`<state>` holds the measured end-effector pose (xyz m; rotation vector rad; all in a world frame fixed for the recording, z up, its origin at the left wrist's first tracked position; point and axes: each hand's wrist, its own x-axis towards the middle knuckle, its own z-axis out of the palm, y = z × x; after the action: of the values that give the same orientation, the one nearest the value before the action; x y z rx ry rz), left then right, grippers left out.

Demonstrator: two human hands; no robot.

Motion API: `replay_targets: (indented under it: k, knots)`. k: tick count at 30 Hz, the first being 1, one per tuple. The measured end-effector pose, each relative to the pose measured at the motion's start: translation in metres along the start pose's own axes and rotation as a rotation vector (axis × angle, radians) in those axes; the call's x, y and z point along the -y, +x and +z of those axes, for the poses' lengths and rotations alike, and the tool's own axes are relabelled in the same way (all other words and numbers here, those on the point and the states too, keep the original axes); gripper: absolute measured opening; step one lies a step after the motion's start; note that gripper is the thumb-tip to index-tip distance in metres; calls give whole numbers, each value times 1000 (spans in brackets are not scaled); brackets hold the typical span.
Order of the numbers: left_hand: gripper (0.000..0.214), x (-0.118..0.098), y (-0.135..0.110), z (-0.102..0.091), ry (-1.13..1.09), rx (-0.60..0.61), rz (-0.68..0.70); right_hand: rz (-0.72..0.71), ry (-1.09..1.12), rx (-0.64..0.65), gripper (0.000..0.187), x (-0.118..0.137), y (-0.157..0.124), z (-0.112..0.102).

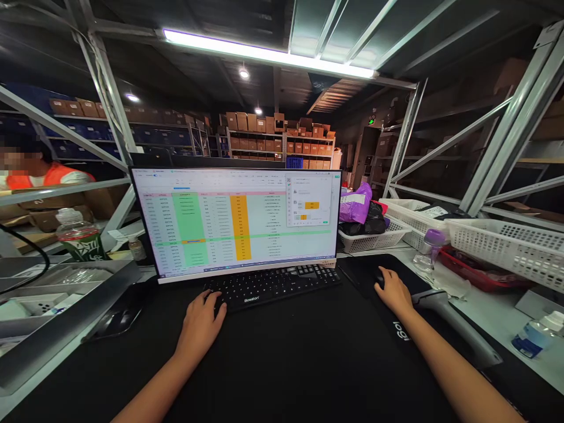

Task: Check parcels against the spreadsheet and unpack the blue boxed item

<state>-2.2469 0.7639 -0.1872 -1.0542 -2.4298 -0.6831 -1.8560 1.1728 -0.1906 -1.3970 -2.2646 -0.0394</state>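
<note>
A monitor [238, 220] showing a spreadsheet with green and orange columns stands in front of me. Below it lies a black keyboard [275, 283] on a black desk mat [286, 358]. My left hand [200, 323] rests at the keyboard's left end, fingers curled loosely against its edge. My right hand [393, 289] is cupped over a black mouse [379, 277] to the right of the keyboard, fingers wrapped on it.
White baskets [506, 247] and a smaller basket [374, 239] with purple and black bags sit at the right. A grey handheld scanner [458, 323] and a water bottle [535, 335] lie nearby. A bottle [79, 235] and a metal tray [66, 305] stand left. A person in orange sits beyond the rack.
</note>
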Motion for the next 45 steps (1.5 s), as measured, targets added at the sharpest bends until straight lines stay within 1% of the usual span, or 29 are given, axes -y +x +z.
replay_targets:
  k: [7,10,18,24,29,36,45]
  knots:
    - [56,1,-1,1,-6,2,-16,11,-12,34,51,0,0,-2]
    - [56,1,-1,1,-7,6,-17,18,-9,29,49,1,0,-3]
    - [59,0,0,1,9,15,-16,2,-15,17,58,-1,0,1]
    - [57,0,0,1,14,14,-18,-4,-22,12,53,-2,2,3]
    - [57,-1,-1,0,-8,9,-24,3,-16,-1,47,-1,1,0]
    - [54,1,0,2,-13,7,-18,-2,-6,12,56,1,-1,-2]
    - [56,0,1,1,-7,22,-18,20,-1,3,48,1,-1,-3]
